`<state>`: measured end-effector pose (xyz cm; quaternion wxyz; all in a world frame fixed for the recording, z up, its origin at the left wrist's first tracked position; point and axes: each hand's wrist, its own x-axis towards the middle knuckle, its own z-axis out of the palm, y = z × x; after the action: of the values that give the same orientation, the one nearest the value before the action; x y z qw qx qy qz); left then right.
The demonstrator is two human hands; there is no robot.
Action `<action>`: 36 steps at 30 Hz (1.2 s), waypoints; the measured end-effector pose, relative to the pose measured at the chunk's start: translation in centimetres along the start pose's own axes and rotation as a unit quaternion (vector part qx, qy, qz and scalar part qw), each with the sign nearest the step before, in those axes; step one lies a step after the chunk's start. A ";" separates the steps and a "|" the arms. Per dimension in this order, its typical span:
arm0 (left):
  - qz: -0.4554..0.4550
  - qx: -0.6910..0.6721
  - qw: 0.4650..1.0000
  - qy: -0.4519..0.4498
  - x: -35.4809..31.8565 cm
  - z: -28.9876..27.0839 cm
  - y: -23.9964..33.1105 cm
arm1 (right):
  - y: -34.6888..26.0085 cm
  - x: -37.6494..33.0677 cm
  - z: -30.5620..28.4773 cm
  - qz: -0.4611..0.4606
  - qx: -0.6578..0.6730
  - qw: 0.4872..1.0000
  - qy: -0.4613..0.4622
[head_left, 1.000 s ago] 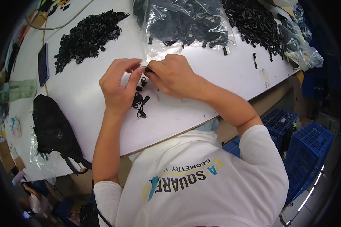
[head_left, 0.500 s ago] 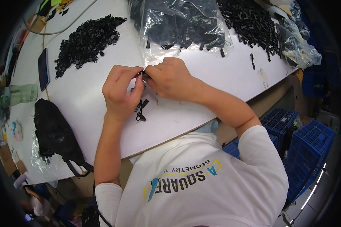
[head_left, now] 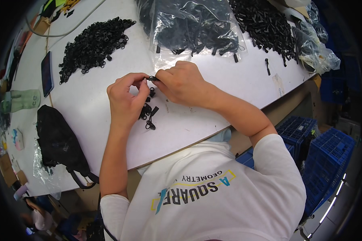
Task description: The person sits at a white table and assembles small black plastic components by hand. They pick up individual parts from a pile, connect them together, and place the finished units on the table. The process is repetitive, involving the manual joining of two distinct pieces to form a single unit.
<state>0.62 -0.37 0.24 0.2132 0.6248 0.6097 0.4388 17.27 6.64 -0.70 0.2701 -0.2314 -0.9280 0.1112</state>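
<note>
White counter [head_left: 108, 76] fills the upper half of the view, its edge bowed by the lens, with blue crates [head_left: 330, 160] on the floor to the right. At the middle, a small black clip part [head_left: 152, 78] is pinched between the fingertips of the left hand [head_left: 126, 100] and the right hand [head_left: 181, 82], both closed on it and raised just above the surface. The step appears to be the joining of two tiny pieces; it is judged best done with the part held level, the pinch kept at its ends so that the joint is not covered, and pressure applied straight rather than twisted.

Just below the hands a few loose black pieces [head_left: 148, 112] are lying on the counter, close enough to be reached without a stretch. Farther out, a heap of black rings [head_left: 94, 46] lies to the upper left, a clear bag of black parts [head_left: 197, 28] directly above, and a second heap of black parts [head_left: 265, 24] to the upper right. A dark phone [head_left: 47, 73], a pale green glove [head_left: 22, 100] and a black bag [head_left: 58, 140] are set along the left edge.

The shape of the held part cannot be made out, most of it being hidden by fingers. Whether one piece or two is held cannot be told. The counter's far end is cut off by the dark rim.
</note>
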 end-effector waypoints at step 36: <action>0.225 -0.033 0.965 0.130 -0.2 1.3 -0.8 | -0.7 0.3 -2.2 0.053 0.307 0.949 -0.058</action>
<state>1.24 -0.05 -1.12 0.0484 0.6760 0.4608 0.5730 18.00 6.39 1.48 0.2677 -0.1793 -0.8495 0.4177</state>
